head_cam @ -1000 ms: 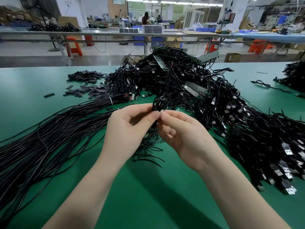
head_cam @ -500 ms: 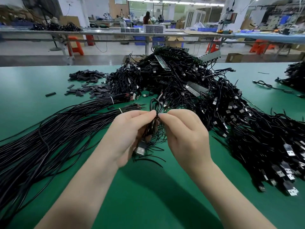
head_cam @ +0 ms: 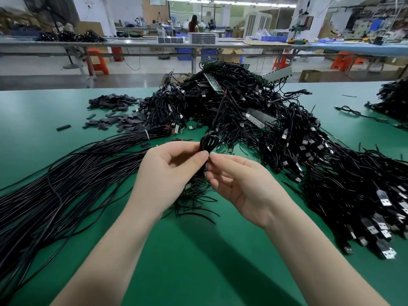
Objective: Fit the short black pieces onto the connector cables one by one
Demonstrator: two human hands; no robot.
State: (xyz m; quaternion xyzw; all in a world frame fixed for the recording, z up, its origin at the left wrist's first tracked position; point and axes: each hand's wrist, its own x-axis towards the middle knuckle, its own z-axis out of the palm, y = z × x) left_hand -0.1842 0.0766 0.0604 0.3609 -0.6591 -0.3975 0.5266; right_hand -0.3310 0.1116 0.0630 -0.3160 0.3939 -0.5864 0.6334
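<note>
**Coiled cable pinched between both hands above the green table**

A thin black cable (head_cam: 209, 141), wound into a small oval coil of several glossy loops, sits just above the middle of the green table (head_cam: 198, 250). One straight end of it rises from the coil toward the big heap behind. The left hand (head_cam: 167, 173) grips the lower part of the coil, thumb pressed against its side and fingers curled behind it. The right hand (head_cam: 240, 186) meets it from the other side, thumb and forefinger pinching the cable just below the loops, the remaining fingers loosely bent with the palm turned up. Whether a short black piece is already on this cable cannot be told.

Behind the coil lies a tangled heap of cables (head_cam: 231, 111), matte black with small silver-faced flat plugs. It spreads to the right of the hands into a fan of USB plugs (head_cam: 384, 219), rectangular and metal-tipped. To the left of the hands a bundle of long smooth cables (head_cam: 66, 173) runs in sleek parallel strands, tied near its far end by a white band (head_cam: 146, 134). Beyond that bundle, a scatter of short black pieces (head_cam: 114, 111), flat and dull grey-black, rests on the table. Under the hands lie loose thin black offcuts (head_cam: 194, 206).
</note>
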